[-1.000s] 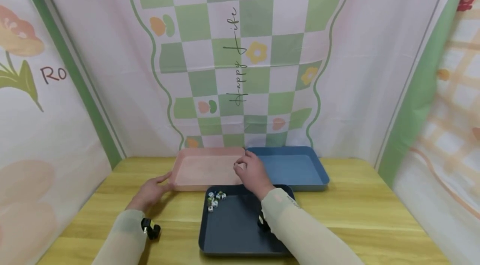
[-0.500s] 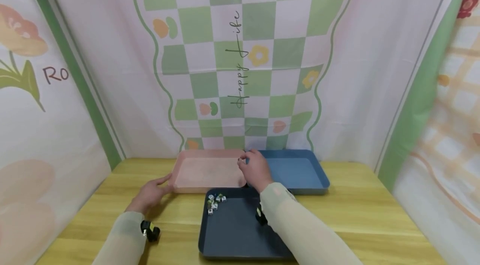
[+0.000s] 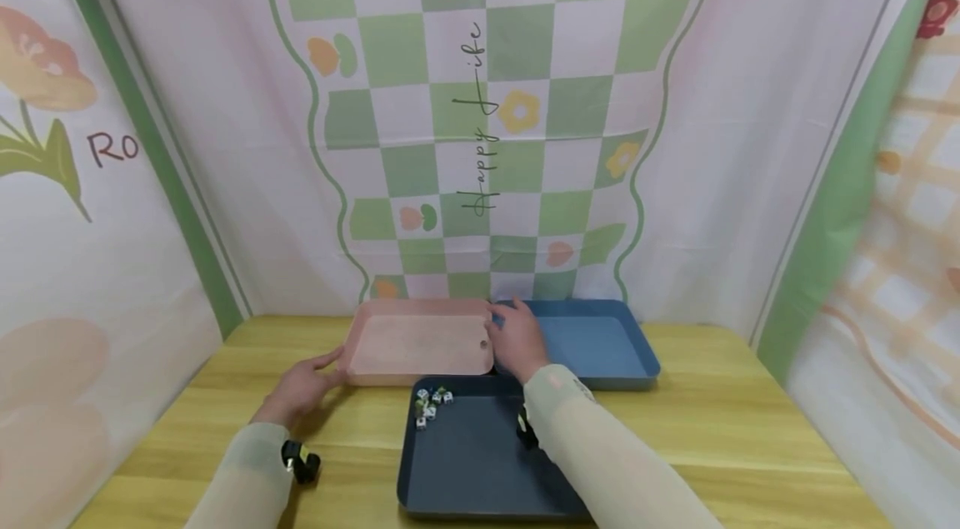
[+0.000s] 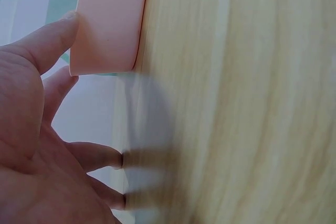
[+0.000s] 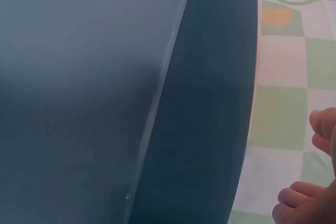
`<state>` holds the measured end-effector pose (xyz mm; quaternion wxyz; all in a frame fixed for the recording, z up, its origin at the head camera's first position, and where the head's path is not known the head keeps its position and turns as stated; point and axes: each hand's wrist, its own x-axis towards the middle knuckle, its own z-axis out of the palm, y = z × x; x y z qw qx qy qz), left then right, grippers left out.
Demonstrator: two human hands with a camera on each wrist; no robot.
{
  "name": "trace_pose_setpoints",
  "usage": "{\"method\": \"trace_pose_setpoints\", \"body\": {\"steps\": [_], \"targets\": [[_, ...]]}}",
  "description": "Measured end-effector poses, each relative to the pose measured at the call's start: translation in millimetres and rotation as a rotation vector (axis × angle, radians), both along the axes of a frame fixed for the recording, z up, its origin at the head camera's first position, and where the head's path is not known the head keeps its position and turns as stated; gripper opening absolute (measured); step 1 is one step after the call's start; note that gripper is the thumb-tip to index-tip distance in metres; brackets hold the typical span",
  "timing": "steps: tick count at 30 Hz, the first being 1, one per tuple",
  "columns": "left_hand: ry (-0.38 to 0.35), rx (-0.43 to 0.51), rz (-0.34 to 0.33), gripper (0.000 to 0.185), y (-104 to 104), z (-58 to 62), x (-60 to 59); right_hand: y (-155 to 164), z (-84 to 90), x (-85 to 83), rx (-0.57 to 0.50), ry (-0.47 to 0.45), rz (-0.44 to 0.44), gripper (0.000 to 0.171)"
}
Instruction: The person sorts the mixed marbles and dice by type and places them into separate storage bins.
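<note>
My left hand touches the left end of the pink tray. In the left wrist view its straight thumb and index fingertip meet the tray's rim, while other fingertips rest on the tabletop. My right hand hovers where the pink and blue trays meet, its fingers parted and holding nothing. Just left of it, inside the pink tray, lies a small greyish die. Several small white dice, some with green beside them, cluster in the far left corner of the dark tray.
The blue tray stands to the right of the pink one, side by side along the table's far edge. Behind them hangs a checked curtain. My right forearm crosses the dark tray, which sits nearest me on the wooden table.
My right hand has let go of the small die it pinched and drawn slightly right. The die now lies in the pink tray. My left hand keeps its place.
</note>
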<state>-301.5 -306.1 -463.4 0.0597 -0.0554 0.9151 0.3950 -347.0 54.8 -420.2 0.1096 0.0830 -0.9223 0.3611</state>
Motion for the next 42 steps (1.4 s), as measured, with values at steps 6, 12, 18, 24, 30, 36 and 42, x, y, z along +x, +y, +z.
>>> {"method": "trace_pose_setpoints", "body": {"steps": [6,12,18,24,30,36,42], "targets": [[0.005,0.007,-0.003,0.069,-1,1.1,-0.2,5,0.1,-1.6,0.014,-0.006,-0.015,0.037],[-0.014,0.013,0.012,0.067,1,2.1,1.4,7,-2.3,-0.9,0.005,-0.024,-0.03,0.038],[-0.018,0.011,0.009,0.067,1,0.4,1.2,9,-4.7,-0.9,0.004,-0.027,-0.032,0.038],[-0.008,0.005,0.002,0.07,-1,-1.5,-0.2,9,-6.9,1.1,-0.064,-0.023,-0.011,0.04],[0.003,-0.008,0.004,0.07,-2,-2.2,-1.4,6,-7.6,10.7,-0.445,-0.147,-0.002,0.044],[0.004,-0.018,0.004,0.07,-3,-3.1,-3.5,1,-7.2,18.5,-0.538,-0.164,0.068,0.045],[-0.007,-0.021,0.01,0.072,-4,-3.4,-4.0,-7,-11.2,25.9,-0.418,-0.152,0.199,0.041]]}}
